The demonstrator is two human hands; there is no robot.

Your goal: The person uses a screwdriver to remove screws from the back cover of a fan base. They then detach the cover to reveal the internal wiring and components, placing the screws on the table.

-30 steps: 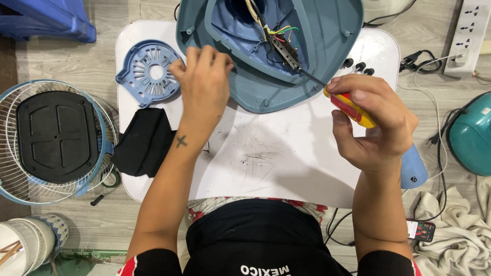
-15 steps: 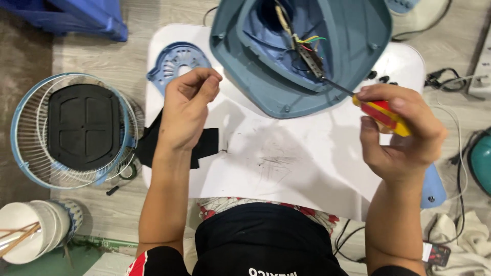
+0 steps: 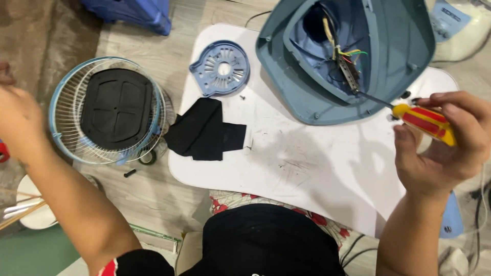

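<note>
White and scuffed with grey marks, the low table top [image 3: 307, 163] sits over a floor of pale wooden boards, and the person kneels or sits at its near edge. On its far side lies an upturned blue-grey fan base [image 3: 388, 66], hollow side up, with coloured wires [image 3: 350, 53] showing inside. The right hand [image 3: 440, 148] is closed around the red and yellow handle of a screwdriver [image 3: 422, 121], whose dark shaft reaches into the base among the wiring. The left hand [image 3: 15, 117] is swung far out over the floor at the left edge of view, well apart from the table; I cannot tell whether its fingers are curled or loose, since it is blurred and partly cut off.

Near the table's left edge rest a round blue perforated plate [image 3: 221, 69] and a folded black cloth [image 3: 202, 134], the cloth hanging slightly over the rim. A small screw [image 3: 242, 96] lies just below the plate. On the floor beside the table stands a wire fan guard [image 3: 105, 110] with a black panel [image 3: 116, 108] lying inside it. A blue plastic bin [image 3: 138, 13] sits at the far left, and a white bowl [image 3: 33, 204] near the left arm.
</note>
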